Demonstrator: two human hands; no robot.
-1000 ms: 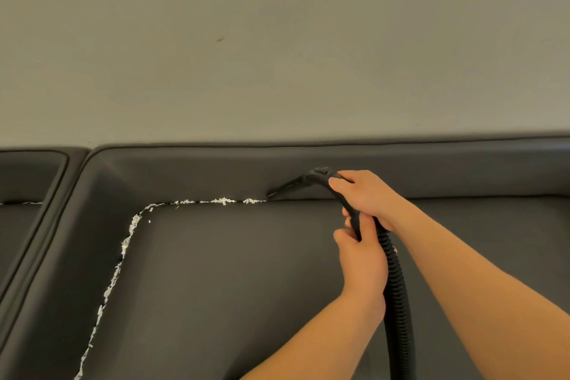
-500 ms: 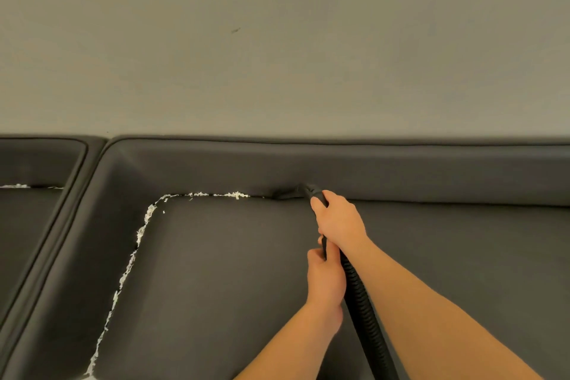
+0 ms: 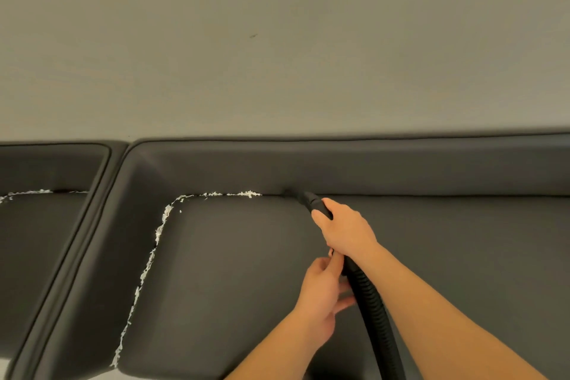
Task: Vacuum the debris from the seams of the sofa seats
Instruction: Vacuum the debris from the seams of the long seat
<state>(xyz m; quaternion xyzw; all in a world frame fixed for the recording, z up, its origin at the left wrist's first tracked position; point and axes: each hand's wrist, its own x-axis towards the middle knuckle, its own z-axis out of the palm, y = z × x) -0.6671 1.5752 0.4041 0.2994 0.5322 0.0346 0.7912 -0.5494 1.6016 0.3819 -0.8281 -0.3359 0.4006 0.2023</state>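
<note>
A dark grey sofa seat (image 3: 231,271) has white shredded debris (image 3: 246,194) along the left part of its back seam. More debris runs down the left side seam (image 3: 148,262). The black vacuum nozzle (image 3: 308,199) has its tip at the back seam, just right of where the debris ends. My right hand (image 3: 345,231) grips the nozzle from above. The ribbed black hose (image 3: 370,302) trails down toward me. My left hand (image 3: 320,290) is beside the hose below the right hand, fingers loosely extended and touching it.
A second seat (image 3: 37,241) on the left also has white debris (image 3: 27,193) in its back seam. The sofa backrest (image 3: 401,166) runs along the back under a plain grey wall (image 3: 277,40). The back seam right of the nozzle looks free of debris.
The nozzle has dropped from above the seam into it and sits slightly further right of the debris. My left hand has loosened its grip on the hose.
</note>
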